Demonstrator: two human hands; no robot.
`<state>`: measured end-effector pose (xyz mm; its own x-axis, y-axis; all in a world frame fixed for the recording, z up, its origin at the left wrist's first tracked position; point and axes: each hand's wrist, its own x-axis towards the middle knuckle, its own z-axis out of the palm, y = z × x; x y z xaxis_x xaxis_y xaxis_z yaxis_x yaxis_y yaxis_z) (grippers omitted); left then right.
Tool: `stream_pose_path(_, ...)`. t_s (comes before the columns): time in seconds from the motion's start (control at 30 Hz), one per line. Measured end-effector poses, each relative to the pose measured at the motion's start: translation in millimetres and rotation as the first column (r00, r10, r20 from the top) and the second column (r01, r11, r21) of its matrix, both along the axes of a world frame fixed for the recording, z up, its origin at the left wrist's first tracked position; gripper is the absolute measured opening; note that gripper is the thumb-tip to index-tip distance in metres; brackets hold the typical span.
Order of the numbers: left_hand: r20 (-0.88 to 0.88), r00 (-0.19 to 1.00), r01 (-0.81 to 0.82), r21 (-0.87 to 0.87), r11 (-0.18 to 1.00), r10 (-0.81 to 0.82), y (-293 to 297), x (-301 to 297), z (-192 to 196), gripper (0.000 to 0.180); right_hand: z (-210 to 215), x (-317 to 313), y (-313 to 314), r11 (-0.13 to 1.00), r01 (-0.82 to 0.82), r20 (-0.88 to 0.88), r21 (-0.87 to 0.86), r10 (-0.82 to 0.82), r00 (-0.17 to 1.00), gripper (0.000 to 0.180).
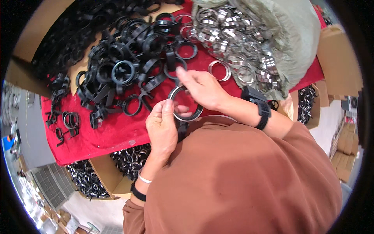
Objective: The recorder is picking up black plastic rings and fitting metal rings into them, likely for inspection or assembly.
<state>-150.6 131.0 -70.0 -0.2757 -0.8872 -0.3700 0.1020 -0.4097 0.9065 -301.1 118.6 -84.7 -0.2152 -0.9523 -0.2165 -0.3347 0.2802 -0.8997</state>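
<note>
The ring clamp (185, 103), black-rimmed with a metal band, was held over the near edge of the red worktop (113, 132), its open face tilted up toward the camera; no long axis could be made out. A pile of black clamps (128, 62) lay far left and a sack of metal bands (241, 43) far right, nothing between. The left hand (161, 128) gripped its near-left rim; the right hand (200, 87) pinched its far-right rim.

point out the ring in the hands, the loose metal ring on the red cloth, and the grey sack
ring (198, 114): head view, lower right rim
loose metal ring (219, 70): head view, band
grey sack (300, 35): head view, cloth side
</note>
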Motion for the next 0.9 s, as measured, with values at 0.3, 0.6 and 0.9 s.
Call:
stream_pose_path(0.3, -0.043, 0.989, -0.134, 0.090, 0.987, 0.138, 1.5, 21.2, -25.9, 0.029, -23.1, 34.8, 3.5, 0.998, -0.041, -0.030, -0.053, 0.039, 0.999, 0.059)
stream_pose_path(0.6, 0.524, 0.852, 0.163, -0.294, 0.942, 0.016, -10.7, 123.6, -9.4, 0.019, -26.2, 46.2, -4.8, 0.927, -0.278, 0.306, 0.251, 0.196, 0.932, 0.058)
stream_pose_path(0.9, 0.744, 0.390, -0.168, -0.521, 0.837, 0.542, -175.6, 365.0, -84.4, 0.031, -1.7, 46.3, 10.4, 0.858, -0.491, 0.078, 0.151, 0.485, 0.871, 0.033)
